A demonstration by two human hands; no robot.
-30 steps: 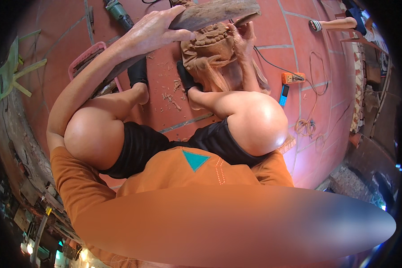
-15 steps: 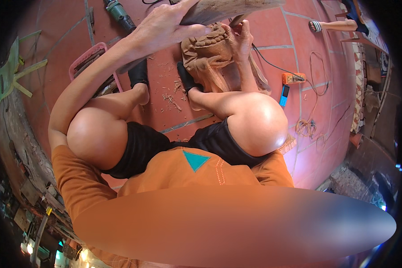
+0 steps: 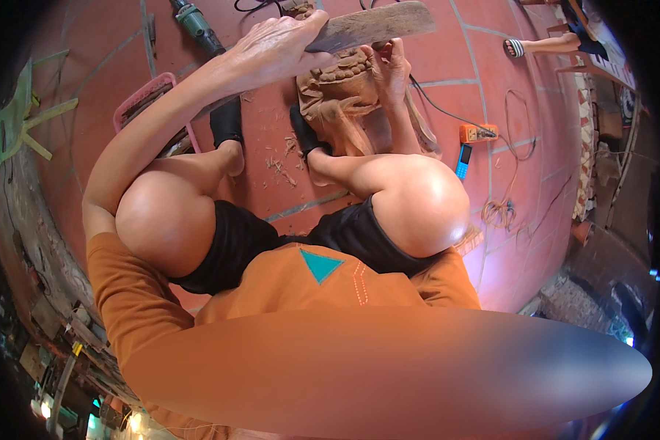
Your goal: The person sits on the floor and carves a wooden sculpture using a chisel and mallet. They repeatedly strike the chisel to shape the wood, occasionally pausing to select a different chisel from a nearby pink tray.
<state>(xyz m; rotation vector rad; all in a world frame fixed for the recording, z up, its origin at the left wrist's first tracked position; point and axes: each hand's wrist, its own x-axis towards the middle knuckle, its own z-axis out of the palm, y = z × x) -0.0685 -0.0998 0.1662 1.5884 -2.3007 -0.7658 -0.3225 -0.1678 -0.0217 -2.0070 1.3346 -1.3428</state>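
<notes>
My left hand grips one end of a long, flat piece of wood, raised over a brown wood carving. The carving stands on the floor by my right foot, with a row of rounded beads cut near its top. At its right side, the fingers of my right hand are closed around a thin chisel-like tool. Only a dark end of that tool shows above the fingers. The flat wood hides part of the carving's far side.
Wood shavings lie between my feet. A green power tool and a pink basket are at the left. To the right are an orange power socket box with cables and a blue phone. Another person's sandalled foot shows far right.
The flat piece of wood in my left hand has shifted a little left and tilted, showing more of its broad face. My right hand stays at the carving's side.
</notes>
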